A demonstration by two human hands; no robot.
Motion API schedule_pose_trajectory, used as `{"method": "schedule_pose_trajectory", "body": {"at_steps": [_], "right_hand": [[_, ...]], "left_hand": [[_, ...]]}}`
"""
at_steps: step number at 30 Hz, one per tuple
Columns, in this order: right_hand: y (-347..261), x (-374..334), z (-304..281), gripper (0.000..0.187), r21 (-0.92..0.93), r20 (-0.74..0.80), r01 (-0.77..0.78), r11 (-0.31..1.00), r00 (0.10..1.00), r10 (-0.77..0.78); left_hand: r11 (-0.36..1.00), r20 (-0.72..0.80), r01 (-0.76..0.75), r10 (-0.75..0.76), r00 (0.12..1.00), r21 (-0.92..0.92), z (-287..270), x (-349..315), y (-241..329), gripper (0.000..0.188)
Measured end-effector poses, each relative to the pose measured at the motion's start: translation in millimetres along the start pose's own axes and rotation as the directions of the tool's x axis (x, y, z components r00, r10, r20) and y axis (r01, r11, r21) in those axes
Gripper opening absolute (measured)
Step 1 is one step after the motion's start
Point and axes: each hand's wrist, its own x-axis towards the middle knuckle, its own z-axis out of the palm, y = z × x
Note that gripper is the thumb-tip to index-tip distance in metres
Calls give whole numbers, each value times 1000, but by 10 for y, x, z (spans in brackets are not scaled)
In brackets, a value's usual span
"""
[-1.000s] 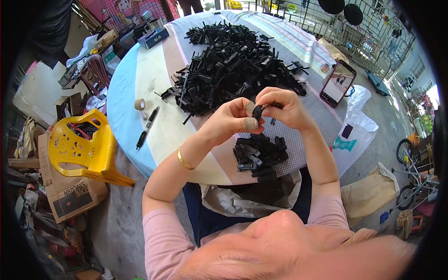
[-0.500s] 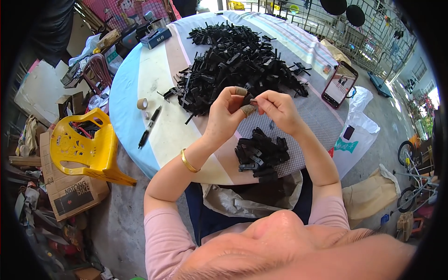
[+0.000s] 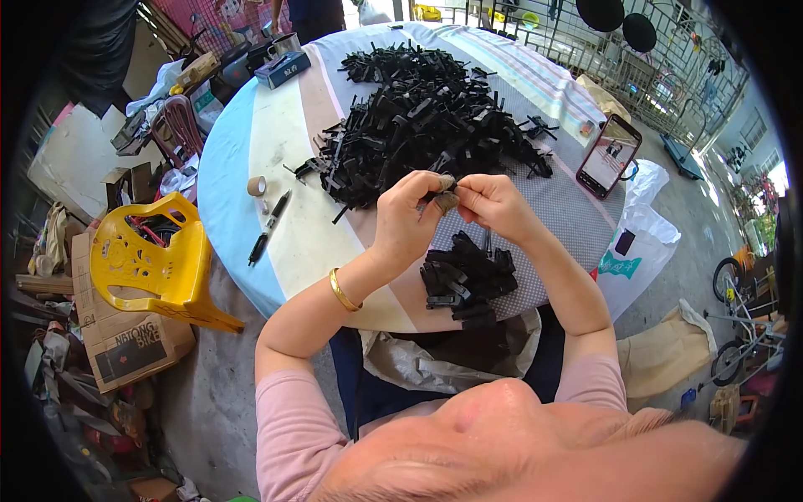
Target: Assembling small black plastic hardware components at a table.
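My left hand (image 3: 410,213) is closed, tape wrapped around its thumb and a finger. Its fingertips pinch a small black plastic piece (image 3: 434,197), mostly covered by them. My right hand (image 3: 502,207) meets it with thumb and fingers pressed together; whatever they grip is too small to name. Below the right hand, a thin grey metallic thing (image 3: 488,240) shows. Just beyond both hands spreads a large heap of black plastic pieces (image 3: 418,117), many with thin strips sticking out. A smaller pile of similar black pieces (image 3: 468,280) lies nearer me, at the table's front edge.
The round table has a striped cloth (image 3: 276,151). On it are a tape roll (image 3: 256,186), a black pen (image 3: 269,227), a blue box (image 3: 283,69) and a propped phone (image 3: 609,156). A yellow chair (image 3: 159,268) stands left. A pale sack (image 3: 401,364) lies over my lap. Another person (image 3: 315,17) stands beyond.
Both hands have come slightly nearer me, and the left fingers have closed further over the black piece. A person in dark clothes shows more at the far side.
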Motion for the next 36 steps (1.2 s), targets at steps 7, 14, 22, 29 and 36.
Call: {"method": "schedule_pose_trajectory", "body": {"at_steps": [7,14,22,29,36], "right_hand": [[106,118,-184,22,-537,-224,200,820,903,-367],[389,200,-59,33,-825,-84,187,533,893,-443],[572,358,-17,28,-900,-61,92,425,940,-334],[253,185,-216,11,-627,-250,114,770,908,-338],[208,176,-207,14,-149,-426,174,973,877,-222]], "left_hand": [[945,153,326,-328,932,37,46,15,-20,24],[986,507,139,-165,846,89,120,-114,-68,22],[994,500,49,-89,862,93,151,-140,-61,16],[963,376,245,-270,886,114,128,-111,-51,14],[811,221,503,-454,863,-300,56,-32,-247,33]]}}
